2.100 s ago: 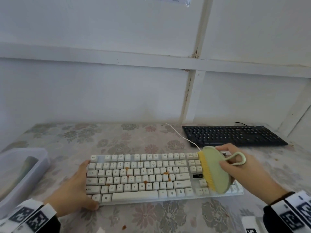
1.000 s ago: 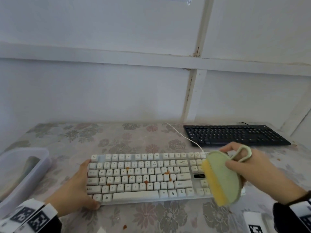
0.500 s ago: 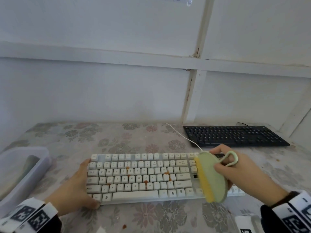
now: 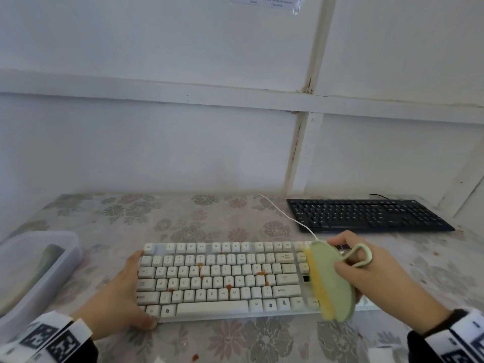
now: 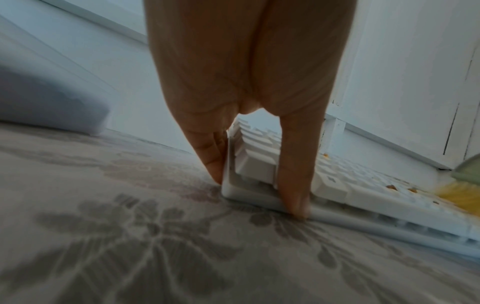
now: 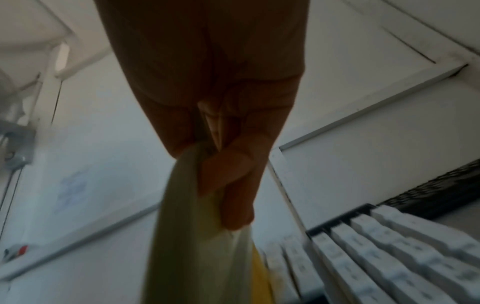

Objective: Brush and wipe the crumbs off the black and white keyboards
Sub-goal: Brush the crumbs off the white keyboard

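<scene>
The white keyboard [image 4: 214,279] lies in front of me on the flowered table, with brown crumbs [image 4: 229,287] among its middle keys. My left hand [image 4: 120,294] holds its left end, thumb on the front edge and fingers [image 5: 215,162] along the side of the white keyboard [image 5: 337,191]. My right hand [image 4: 366,273] grips a pale green brush [image 4: 332,281] with yellow bristles [image 4: 318,286], held over the keyboard's right end, bristles facing left. The right wrist view shows fingers [image 6: 233,185] curled on the brush [image 6: 192,236]. The black keyboard [image 4: 366,214] sits at the back right.
A translucent plastic tub [image 4: 34,268] stands at the table's left edge. A white cable [image 4: 285,213] runs from the white keyboard toward the wall. The white wall closes off the back. A few crumbs [image 4: 195,357] lie on the tablecloth near me.
The brush swung off the keyboard's right end toward me, then came back left. It now stands over the keys beside the number pad. My left hand has stayed put.
</scene>
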The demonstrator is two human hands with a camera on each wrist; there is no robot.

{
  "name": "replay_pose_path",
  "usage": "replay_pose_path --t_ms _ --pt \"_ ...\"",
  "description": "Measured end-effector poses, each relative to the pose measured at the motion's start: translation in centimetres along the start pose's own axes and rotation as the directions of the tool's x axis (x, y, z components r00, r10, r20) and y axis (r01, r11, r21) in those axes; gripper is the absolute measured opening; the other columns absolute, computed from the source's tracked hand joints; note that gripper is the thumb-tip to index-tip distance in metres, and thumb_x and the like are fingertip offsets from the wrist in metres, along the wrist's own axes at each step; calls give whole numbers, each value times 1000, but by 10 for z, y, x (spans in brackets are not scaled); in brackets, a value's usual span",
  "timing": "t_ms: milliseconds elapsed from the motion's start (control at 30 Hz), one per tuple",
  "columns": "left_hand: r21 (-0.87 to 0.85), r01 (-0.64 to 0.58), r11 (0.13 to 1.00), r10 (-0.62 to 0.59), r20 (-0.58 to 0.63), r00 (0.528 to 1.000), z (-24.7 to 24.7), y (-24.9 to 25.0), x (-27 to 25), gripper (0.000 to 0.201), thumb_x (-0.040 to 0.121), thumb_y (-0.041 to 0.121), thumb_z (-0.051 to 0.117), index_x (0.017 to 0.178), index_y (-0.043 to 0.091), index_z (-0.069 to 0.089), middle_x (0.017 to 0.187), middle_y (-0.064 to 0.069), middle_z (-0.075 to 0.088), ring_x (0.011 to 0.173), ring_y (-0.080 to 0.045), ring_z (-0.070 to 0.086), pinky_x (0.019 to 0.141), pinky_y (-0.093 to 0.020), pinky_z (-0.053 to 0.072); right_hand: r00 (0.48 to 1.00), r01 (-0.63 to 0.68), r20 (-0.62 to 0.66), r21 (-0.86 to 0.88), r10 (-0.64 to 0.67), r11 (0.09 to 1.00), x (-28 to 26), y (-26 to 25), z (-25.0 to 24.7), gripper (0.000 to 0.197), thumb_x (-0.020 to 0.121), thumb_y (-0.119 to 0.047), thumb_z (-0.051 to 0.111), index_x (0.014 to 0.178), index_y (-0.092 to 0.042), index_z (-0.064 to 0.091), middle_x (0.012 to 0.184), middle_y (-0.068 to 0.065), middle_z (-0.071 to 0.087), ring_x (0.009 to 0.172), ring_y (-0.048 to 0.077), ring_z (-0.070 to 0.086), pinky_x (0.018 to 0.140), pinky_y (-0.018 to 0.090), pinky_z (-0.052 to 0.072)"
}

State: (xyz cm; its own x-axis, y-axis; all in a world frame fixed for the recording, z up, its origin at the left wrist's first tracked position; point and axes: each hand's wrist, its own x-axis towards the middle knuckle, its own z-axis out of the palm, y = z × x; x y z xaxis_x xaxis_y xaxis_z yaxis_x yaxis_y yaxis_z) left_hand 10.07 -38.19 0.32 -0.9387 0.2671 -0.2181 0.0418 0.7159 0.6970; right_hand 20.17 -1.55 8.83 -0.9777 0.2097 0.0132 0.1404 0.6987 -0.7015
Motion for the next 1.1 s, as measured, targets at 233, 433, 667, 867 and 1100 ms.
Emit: replay_pose_path --t_ms 233,433,667,867,1100 --pt "34 7 999 -6 -19 1000 1 1 0 122 51 12 85 139 31 3 104 20 46 91 0 52 66 -9 39 966 130 -239 126 -97 983 18 -16 -3 26 89 -8 56 101 -30 57 78 -3 68 60 6 64 43 20 51" --pt "53 10 999 -8 -22 1000 1 -1 1 125 49 17 85 140 31 1 108 17 47 94 -2 53 67 -10 41 985 105 -147 70 -94 992 24 -7 20 27 91 -13 54 105 -37 53 83 8 68 71 30 66 57 45 58" --pt "40 22 999 -22 -19 1000 1 -1 3 123 50 13 85 141 30 2 106 16 48 91 -1 52 65 -8 38 999 32 -12 126 -31 991 9 -6 1 24 87 -6 56 93 -28 63 78 13 66 60 26 60 49 31 53" --pt "35 22 999 -22 -16 1000 1 0 0 125 49 15 86 141 30 2 110 14 48 96 -3 53 70 -11 40 978 124 -186 130 -99 984 17 -10 9 28 91 -13 55 105 -38 53 84 -6 69 66 10 67 48 25 55" --pt "27 25 999 -24 -13 1000 0 3 -1 124 50 12 85 142 28 4 106 18 47 95 -3 51 68 -8 37 998 -44 46 164 37 985 -2 4 12 21 89 -4 55 101 -21 60 78 9 68 58 16 66 45 27 52"
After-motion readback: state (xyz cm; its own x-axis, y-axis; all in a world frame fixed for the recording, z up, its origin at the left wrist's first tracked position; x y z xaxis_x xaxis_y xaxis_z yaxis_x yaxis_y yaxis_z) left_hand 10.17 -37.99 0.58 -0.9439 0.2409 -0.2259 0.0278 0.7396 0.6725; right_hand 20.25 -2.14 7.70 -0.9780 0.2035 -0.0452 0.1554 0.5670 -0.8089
